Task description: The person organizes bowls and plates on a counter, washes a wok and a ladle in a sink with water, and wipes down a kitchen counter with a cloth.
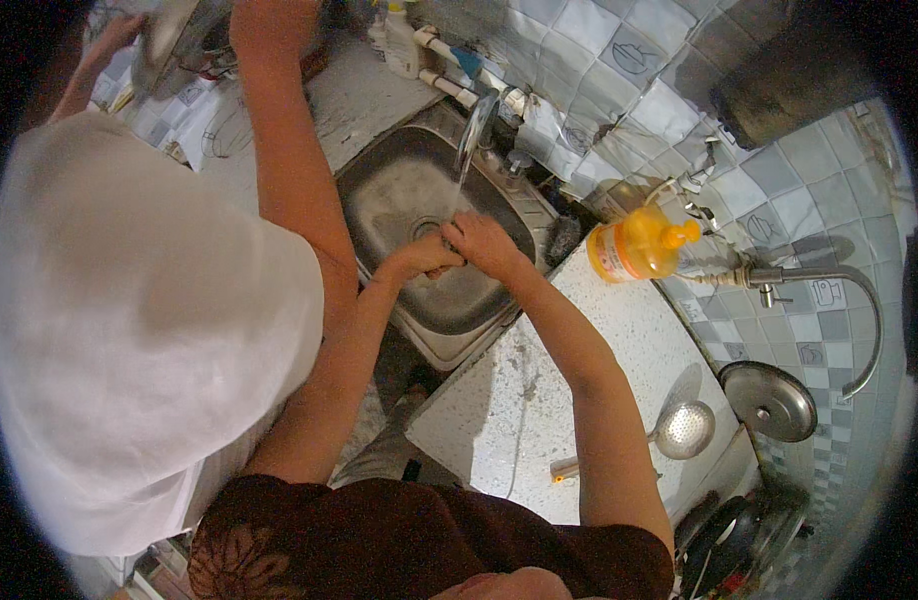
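Note:
My left hand (426, 255) and my right hand (480, 241) meet over a stainless steel sink (384, 161), touching each other near the drain. Water runs from a chrome faucet (480, 124) just above my right hand. Whether anything lies between the fingers cannot be told. An orange pump bottle (631, 246) stands on the white speckled countertop (504, 390) to the right of the sink. A perforated metal skimmer (684, 430) lies farther down that counter, partly behind my right forearm.
Another person in a white head covering (158, 300) stands close on the left, an arm stretched over the far counter (354, 97). White bottles (395, 41) stand behind the sink. A metal lid (768, 401) and a curved tap (871, 307) are by the tiled wall.

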Motion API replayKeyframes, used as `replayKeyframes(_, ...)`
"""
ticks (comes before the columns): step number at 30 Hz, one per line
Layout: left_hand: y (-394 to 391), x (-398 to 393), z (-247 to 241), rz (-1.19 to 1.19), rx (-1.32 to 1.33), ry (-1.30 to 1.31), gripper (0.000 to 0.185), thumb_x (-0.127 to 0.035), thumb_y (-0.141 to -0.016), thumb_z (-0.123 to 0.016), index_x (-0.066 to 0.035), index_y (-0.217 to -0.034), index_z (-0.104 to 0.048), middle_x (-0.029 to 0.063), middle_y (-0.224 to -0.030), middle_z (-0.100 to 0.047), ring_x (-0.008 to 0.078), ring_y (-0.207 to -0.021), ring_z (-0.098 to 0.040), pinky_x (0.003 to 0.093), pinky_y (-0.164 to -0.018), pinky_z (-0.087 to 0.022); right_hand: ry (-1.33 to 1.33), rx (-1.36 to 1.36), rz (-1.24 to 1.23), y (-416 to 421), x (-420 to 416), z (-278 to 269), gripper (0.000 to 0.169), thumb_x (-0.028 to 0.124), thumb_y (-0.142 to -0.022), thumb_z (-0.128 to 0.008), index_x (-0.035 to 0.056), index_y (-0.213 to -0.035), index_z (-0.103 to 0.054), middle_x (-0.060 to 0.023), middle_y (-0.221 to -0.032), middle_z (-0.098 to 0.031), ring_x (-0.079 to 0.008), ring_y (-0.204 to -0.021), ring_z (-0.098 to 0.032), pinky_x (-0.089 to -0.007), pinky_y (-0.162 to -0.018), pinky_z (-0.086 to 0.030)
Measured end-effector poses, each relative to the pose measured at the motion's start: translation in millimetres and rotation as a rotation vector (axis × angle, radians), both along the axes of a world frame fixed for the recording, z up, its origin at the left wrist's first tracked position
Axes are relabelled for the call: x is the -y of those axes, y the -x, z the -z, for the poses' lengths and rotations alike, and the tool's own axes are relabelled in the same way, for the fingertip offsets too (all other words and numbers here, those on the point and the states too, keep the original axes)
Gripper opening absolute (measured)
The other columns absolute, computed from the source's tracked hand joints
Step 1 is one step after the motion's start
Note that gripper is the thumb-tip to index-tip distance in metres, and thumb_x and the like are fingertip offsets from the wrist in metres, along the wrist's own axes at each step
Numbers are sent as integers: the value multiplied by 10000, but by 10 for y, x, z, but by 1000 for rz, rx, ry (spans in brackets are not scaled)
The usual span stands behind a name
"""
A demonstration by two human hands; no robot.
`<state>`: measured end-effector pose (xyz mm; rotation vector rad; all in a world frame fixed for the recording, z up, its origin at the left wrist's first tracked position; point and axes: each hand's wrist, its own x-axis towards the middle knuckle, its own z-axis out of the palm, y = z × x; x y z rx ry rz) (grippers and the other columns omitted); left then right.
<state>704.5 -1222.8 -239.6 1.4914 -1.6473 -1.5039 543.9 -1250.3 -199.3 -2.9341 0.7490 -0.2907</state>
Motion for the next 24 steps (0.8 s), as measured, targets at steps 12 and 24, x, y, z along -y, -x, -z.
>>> replayKeyframes(12,-42,200,160,40,650,732,163,-191,-752,-643,-58,-846,-634,161,-741,-639,357,-684,-639,441,-601,-517,-468,-208,419,-279,467,567,289,215,-694,-654,28,-914,-672,-180,-848,-676,-302,-783,-675,-409,-614,-540)
replayKeyframes(24,-354,204,40,-2,612,473,209,-214,-721,-689,-41,-792,-594,168,-794,-640,319,-734,-643,404,-601,-503,-84,487,446,-373,-96,60,448,116,-721,-657,51,-1142,-517,-208,-1016,-554,-373,-886,-585,-497,-766,-481)
